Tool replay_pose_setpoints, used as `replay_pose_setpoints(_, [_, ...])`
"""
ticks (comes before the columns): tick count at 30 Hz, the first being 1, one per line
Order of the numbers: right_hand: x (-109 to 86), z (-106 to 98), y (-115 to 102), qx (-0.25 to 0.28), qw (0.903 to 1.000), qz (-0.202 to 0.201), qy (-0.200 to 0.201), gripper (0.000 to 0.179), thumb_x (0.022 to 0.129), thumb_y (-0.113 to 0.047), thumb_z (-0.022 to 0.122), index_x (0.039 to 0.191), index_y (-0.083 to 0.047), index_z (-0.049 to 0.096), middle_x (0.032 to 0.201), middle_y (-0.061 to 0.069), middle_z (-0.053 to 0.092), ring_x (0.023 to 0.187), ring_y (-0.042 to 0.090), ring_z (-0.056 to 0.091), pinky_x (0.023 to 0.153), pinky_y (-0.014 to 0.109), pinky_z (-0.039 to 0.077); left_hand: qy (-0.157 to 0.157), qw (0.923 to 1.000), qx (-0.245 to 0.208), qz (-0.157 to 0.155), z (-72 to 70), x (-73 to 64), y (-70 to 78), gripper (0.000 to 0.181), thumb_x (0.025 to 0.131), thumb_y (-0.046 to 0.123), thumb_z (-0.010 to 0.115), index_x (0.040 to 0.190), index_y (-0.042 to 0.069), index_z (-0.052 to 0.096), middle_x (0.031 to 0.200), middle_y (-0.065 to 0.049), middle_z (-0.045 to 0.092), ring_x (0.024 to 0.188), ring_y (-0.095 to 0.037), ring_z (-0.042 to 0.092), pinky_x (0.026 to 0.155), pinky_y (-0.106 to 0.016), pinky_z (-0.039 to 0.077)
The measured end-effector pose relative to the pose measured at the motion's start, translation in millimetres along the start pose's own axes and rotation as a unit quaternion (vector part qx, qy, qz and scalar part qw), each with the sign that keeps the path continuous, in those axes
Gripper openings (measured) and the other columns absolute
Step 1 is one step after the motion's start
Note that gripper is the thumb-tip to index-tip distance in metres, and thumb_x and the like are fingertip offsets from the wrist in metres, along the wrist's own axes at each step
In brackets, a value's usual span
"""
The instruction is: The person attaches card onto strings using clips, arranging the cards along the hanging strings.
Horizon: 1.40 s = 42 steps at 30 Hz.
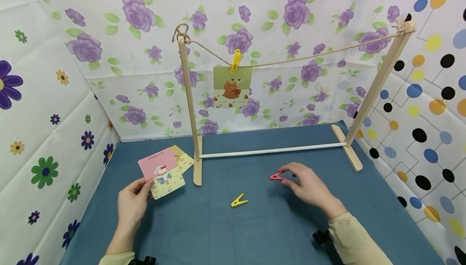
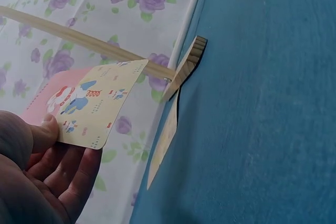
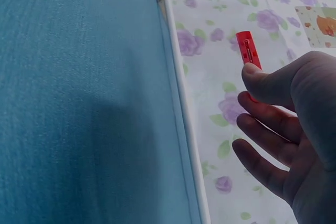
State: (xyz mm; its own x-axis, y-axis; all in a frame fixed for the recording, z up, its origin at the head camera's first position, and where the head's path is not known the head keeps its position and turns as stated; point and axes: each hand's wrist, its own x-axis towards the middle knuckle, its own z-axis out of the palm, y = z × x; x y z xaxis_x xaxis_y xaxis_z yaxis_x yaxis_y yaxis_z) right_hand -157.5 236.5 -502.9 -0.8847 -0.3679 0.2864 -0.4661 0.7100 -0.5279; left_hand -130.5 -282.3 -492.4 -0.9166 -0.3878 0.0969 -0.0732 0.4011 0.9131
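Note:
My left hand (image 1: 132, 202) pinches a pink and pale-yellow card (image 1: 162, 172) with a cartoon figure on it, thumb on its face. Partly hidden behind that card is a yellow card (image 1: 183, 159), near the left foot of a wooden stand. Between thumb and fingertips, my right hand (image 1: 309, 186) grips a red-pink clothespin (image 3: 248, 46), held above the cloth. A yellow clothespin (image 1: 238, 201) lies on the cloth between the hands. From the stand's twine (image 1: 302, 58) hangs a green and cream bear card (image 1: 231, 89), clipped by another yellow clothespin (image 1: 236, 60).
The stand has a left post (image 1: 188, 95), a slanted right post (image 1: 378, 83) and a white crossbar (image 1: 273, 151) low between the feet. Blue cloth (image 1: 204, 232) covers the table. Patterned sheets (image 1: 255, 26) enclose the back and both sides.

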Motion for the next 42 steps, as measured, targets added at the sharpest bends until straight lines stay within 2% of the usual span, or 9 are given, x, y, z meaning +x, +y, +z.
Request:
replay_pose_setpoints(3, [0.1,-2.2,0.1,0.007,1.0000,0.002,0.006,0.034,0.096,-0.016,0.084,0.128,-0.023,0.073,0.131,-0.004,0.068,0.119,0.028,0.068,0.093,0.051,0.059,-0.002,1.0000,-0.007,0.005,2.4,-0.6,1.4,0.032,0.109,0.023,0.066,0.125,-0.003,0.076,0.112,-0.020,0.075,0.080,-0.006,0.068,0.067,-0.022,0.060])
replay_pose_setpoints(8, [0.3,-5.9,-1.9,0.004,0.9998,-0.003,0.017,0.033,0.098,-0.020,0.082,0.130,-0.023,0.073,0.131,-0.004,0.069,0.117,0.025,0.068,0.091,0.049,0.059,-0.003,0.9999,-0.010,0.009,5.7,-1.7,-0.2,0.031,0.109,0.021,0.066,0.124,-0.004,0.075,0.111,-0.021,0.074,0.079,-0.007,0.068,0.067,-0.022,0.060])
replay_pose_setpoints(13, [1.7,-11.2,-3.8,-0.001,0.9990,-0.003,0.045,0.040,0.097,-0.017,0.083,0.135,-0.022,0.072,0.128,-0.003,0.071,0.110,0.022,0.068,0.087,0.052,0.059,-0.005,0.9999,-0.006,0.013,7.6,-1.2,0.9,0.032,0.109,0.023,0.066,0.126,-0.003,0.075,0.112,-0.020,0.074,0.080,-0.008,0.068,0.067,-0.022,0.060])
replay_pose_setpoints(18, [3.1,-15.7,-3.1,-0.006,0.9975,0.001,0.070,0.039,0.094,-0.013,0.085,0.131,-0.018,0.073,0.124,0.000,0.073,0.104,0.024,0.068,0.084,0.053,0.059,-0.006,0.9996,-0.015,0.021,9.0,-1.9,5.3,0.032,0.109,0.023,0.067,0.124,-0.003,0.076,0.111,-0.021,0.075,0.080,-0.007,0.068,0.067,-0.023,0.060])
replay_pose_setpoints(25, [4.7,-20.4,-2.0,-0.009,0.9968,0.000,0.079,0.035,0.094,-0.013,0.086,0.127,-0.020,0.074,0.124,0.000,0.072,0.102,0.022,0.069,0.082,0.049,0.059,-0.021,0.9982,-0.032,0.046,12.8,-5.4,12.0,0.030,0.108,0.021,0.068,0.123,-0.004,0.076,0.110,-0.021,0.075,0.079,-0.010,0.069,0.066,-0.024,0.061])
replay_pose_setpoints(36, [13.4,-28.8,-5.7,-0.009,0.9954,-0.011,0.095,0.039,0.094,-0.010,0.085,0.130,-0.017,0.073,0.126,0.003,0.071,0.105,0.024,0.070,0.084,0.049,0.060,-0.031,0.9956,-0.052,0.071,28.8,-11.8,28.8,0.024,0.106,0.014,0.071,0.120,-0.005,0.077,0.107,-0.023,0.076,0.079,-0.011,0.069,0.067,-0.024,0.061])
replay_pose_setpoints(42, [18.0,-37.5,-11.1,-0.016,0.9945,-0.019,0.101,0.037,0.093,-0.012,0.086,0.128,-0.017,0.074,0.127,0.005,0.071,0.103,0.025,0.070,0.083,0.048,0.059,-0.057,0.9924,-0.064,0.089,40.5,-15.1,36.3,0.021,0.104,0.009,0.072,0.119,-0.004,0.078,0.105,-0.021,0.077,0.078,-0.011,0.071,0.067,-0.026,0.062])
